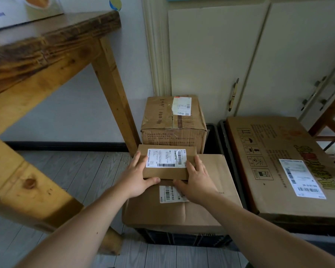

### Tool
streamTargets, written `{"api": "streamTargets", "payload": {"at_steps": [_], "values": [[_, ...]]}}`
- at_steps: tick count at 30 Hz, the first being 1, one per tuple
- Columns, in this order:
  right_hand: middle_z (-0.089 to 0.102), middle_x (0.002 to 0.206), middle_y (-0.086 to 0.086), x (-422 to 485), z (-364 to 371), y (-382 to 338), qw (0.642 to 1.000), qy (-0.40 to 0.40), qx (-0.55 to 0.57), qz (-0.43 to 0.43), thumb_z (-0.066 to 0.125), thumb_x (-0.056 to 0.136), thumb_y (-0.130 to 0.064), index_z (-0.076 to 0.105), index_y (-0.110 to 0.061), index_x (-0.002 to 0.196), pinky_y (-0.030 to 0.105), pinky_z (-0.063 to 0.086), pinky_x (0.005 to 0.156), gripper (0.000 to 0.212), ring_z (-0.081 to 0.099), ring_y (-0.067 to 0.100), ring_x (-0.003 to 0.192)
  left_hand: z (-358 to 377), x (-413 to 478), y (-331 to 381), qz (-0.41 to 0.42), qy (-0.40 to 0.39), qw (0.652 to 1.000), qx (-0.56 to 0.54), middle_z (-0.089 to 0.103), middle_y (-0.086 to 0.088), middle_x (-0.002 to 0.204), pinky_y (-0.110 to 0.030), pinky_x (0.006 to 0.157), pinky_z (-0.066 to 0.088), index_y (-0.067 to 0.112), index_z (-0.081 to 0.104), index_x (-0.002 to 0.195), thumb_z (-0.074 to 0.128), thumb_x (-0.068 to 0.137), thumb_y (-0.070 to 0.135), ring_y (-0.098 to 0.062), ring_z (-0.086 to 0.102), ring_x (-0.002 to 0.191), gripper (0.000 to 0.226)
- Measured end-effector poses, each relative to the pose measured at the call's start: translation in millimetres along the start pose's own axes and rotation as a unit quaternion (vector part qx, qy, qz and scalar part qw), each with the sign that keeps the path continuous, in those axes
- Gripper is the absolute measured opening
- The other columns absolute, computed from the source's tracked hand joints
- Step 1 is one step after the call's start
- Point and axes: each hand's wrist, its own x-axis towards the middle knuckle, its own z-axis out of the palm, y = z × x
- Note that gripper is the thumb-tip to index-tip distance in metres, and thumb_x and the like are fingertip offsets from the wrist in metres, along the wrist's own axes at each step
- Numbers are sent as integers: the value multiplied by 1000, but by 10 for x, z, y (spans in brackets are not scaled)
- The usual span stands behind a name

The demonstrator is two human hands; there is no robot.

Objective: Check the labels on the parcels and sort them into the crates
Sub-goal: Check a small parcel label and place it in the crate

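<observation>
A small brown parcel [165, 172] with a white label [166, 158] lies on top of a larger flat parcel [199, 206]. My left hand [138, 177] holds its left end, thumb curled along the near edge. My right hand [196, 179] holds its right end, fingers on top. The larger parcel carries its own label [169, 194] and rests on a black crate [184, 238]. A cube-shaped parcel [173, 122] with a label stands behind. A big flat box [282, 163] with a label covers a second black crate [223, 144] on the right.
A wooden table [52, 47] with a thick leg [114, 89] stands at the left, close to the parcels. Cream cupboard doors [278, 55] and a leaning cardboard sheet [207, 51] fill the back. A wooden chair leg [329, 122] shows at far right. Grey plank floor [70, 171] lies at the left.
</observation>
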Motion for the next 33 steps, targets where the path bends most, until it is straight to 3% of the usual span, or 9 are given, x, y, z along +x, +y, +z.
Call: {"api": "streamTargets", "payload": {"at_steps": [7,14,20,26,30,33], "values": [[-13,165,1,-218,-229,-59,999,-44,13,21,54,87,-64,7,-28,157,44,12,123,91,-11,23,152,-189,-251,58,-45,-40,998,-4,-22,11,161,-54,120,10,36,-4,156,53,87,66,-22,-11,151,95],[-7,166,3,-704,-902,-285,993,-100,-16,54,47,93,-63,2,-25,159,38,5,123,88,-11,21,152,-820,-819,333,-102,-76,991,-33,-11,7,164,-53,119,11,34,3,156,49,92,60,-21,-7,151,83],[0,166,4,-1236,-1874,-890,989,-119,-36,82,46,97,-57,6,-17,159,38,9,123,84,-3,21,152,-1761,-1405,744,-125,-93,985,-68,-4,5,165,-48,121,12,33,8,157,52,93,55,-22,0,152,81],[27,159,2,-1808,-2755,-1595,993,-96,-14,64,50,95,-49,29,-25,152,40,20,119,66,16,22,149,-2672,-2045,1053,-99,-98,989,-56,-4,2,165,-47,122,14,32,7,157,54,92,54,-22,2,152,83],[12,165,7,-2153,-3299,-2016,992,-97,-38,72,45,101,-47,11,-19,158,37,10,121,72,6,23,152,-3198,-2363,1191,-64,-102,991,-54,-7,2,165,-46,122,13,31,6,157,54,93,54,-21,1,152,84],[10,165,7,-2390,-3556,-2195,991,-86,-47,90,46,99,-53,11,-21,158,41,13,121,76,5,25,152,-3520,-2592,1276,-35,-97,994,-47,-6,2,165,-44,123,11,28,7,158,53,93,56,-20,-1,152,84]]}}
